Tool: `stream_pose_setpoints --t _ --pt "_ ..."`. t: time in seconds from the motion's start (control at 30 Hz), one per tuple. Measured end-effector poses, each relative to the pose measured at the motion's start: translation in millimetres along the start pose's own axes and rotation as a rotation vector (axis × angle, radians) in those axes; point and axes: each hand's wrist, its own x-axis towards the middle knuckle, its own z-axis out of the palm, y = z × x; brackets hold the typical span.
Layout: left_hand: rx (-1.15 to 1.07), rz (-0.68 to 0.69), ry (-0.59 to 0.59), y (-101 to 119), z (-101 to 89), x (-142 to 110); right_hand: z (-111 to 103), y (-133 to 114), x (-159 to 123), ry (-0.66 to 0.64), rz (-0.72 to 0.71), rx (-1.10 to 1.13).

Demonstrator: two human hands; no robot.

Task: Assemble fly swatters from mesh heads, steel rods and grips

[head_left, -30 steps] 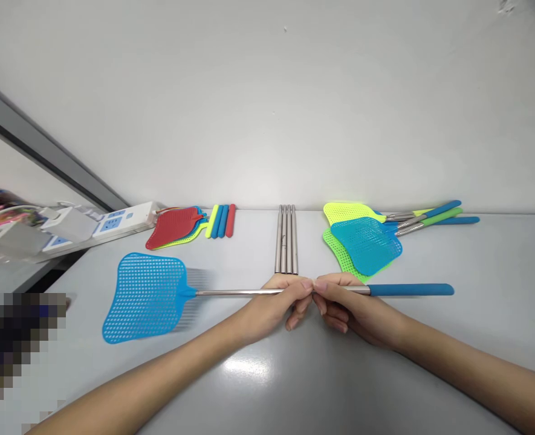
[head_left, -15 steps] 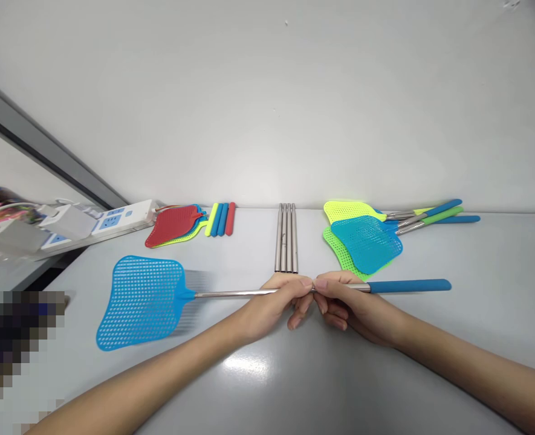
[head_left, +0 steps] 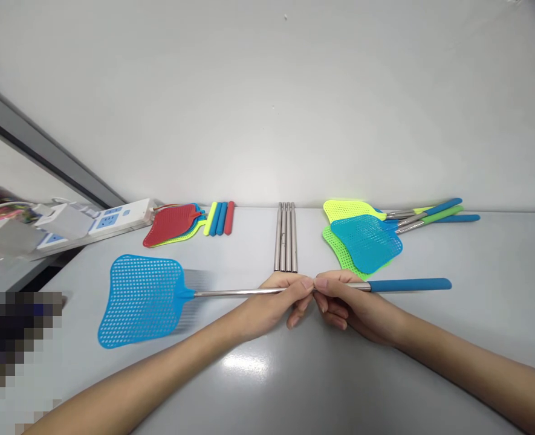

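Across the front of me lies a blue fly swatter point(head_left: 142, 302), its mesh head to the left and its blue grip to the right. My left hand point(head_left: 280, 302) pinches the thin metal rod near its middle. Right beside it, thumb tip close to thumb tip, my right hand point(head_left: 351, 302) is closed on the thicker metal section short of the blue grip. Just beyond my hands several metal tubes point(head_left: 286, 238) lie side by side. The fingers partly hide the joint in the rod.
Loose swatter heads, a red one point(head_left: 171, 225) on top, lie at the back left beside several coloured grips point(head_left: 220, 219). A pile of whole swatters point(head_left: 369, 241) rests at the back right. A power strip point(head_left: 122, 216) with plugged-in chargers stands at the left, against the wall point(head_left: 267, 109).
Almost nothing differs. Both hands keep their hold on the swatter, and its mesh head has shifted very slightly.
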Motion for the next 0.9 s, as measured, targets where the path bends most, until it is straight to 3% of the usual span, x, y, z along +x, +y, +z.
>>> stream_pose_setpoints --t 0.37,0.63,0.9 --pt "0.008 0.028 -0.009 2.3 1.3 0.2 -1.3 0.8 -0.6 0.001 -0.006 0.014" --pt "-0.210 0.004 -0.052 -1.5 -0.4 0.9 1.1 -1.9 -0.9 0.005 -0.003 -0.025" --pt "-0.220 -0.001 -0.009 0.1 1.3 -0.1 6.5 -4.9 -1.9 0.069 -0.045 0.006"
